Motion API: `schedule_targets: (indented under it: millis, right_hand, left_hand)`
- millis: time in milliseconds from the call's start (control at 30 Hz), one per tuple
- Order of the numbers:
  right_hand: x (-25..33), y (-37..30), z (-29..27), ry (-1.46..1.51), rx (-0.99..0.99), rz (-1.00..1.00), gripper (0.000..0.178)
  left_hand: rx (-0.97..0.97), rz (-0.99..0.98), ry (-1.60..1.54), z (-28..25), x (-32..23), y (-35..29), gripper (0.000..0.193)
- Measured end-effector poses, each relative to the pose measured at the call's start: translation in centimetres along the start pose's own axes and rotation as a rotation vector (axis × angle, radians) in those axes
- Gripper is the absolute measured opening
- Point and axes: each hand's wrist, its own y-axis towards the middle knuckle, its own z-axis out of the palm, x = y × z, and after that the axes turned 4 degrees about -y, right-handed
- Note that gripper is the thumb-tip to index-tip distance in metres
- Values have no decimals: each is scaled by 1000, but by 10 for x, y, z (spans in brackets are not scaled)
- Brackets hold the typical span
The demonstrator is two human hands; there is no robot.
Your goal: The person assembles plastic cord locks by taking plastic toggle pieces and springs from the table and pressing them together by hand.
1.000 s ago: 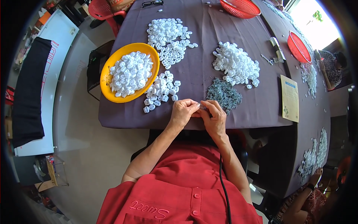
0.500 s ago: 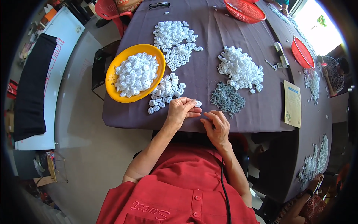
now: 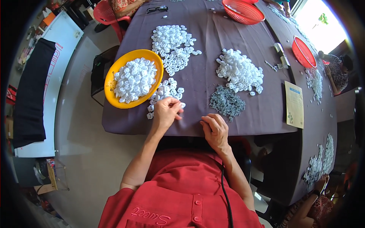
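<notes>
The left hand point(image 3: 166, 115) is pinching a white piece point(image 3: 183, 105), the nearest white pile point(image 3: 165, 90) lying just beyond; the right hand point(image 3: 215, 131) is curling, contents unclear.

Looks like a makeshift group workroom to me, though I honestly can't tell if it's in someone's house, a hall or a small shop. Big tables under dark cloth point(image 3: 266, 110), loads of small white plastic parts point(image 3: 237, 72) heaped up, plus a pile of grey bits point(image 3: 227, 102), so bulk piecework by hand. Red baskets point(image 3: 243, 17) and a yellow dish point(image 3: 110, 73) instead of proper bins. There's a person in a patterned top point(image 3: 336, 62) over on the right by another heap point(image 3: 315, 79). Red plastic chair point(image 3: 102, 13), smooth floor point(image 3: 83, 129), bright opening point(image 3: 317, 26) upper right
</notes>
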Motion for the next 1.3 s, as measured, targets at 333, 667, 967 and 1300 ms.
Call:
schedule_targets:
  millis: [333, 667, 967, 1300]
  right_hand:
    - [-9, 6, -30, -8, -19, 147, 11]
    - [-39, 9, -63, -15, -42, 332, 7]
    - [-37, 4, -52, -61, -70, 259, 12]
    - [-9, 20, -25, -57, 14, 166, 13]
  left_hand:
    - [13, 610, 416, 38, 9, -15, 7]
    - [87, 590, 602, 87, 3, 2, 7]
    - [189, 471, 737, 87, 5, 6, 5]
    - [193, 518, 576, 76, 4, -6, 5]
